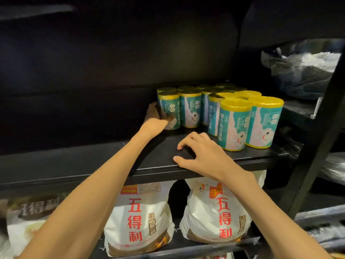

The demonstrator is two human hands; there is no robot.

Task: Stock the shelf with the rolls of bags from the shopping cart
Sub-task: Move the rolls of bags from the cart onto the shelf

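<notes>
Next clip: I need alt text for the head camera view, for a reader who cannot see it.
A person's left hand grips the leftmost roll of bags in a cluster of upright yellow-topped rolls on a dark shelf, while the right hand rests with bent fingers on the shelf's front edge. White sacks with red lettering sit on the shelf below.

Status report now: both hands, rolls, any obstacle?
Left hand grips leftmost roll on shelf. Right hand rests empty on shelf edge. No obstacle seen.
</notes>
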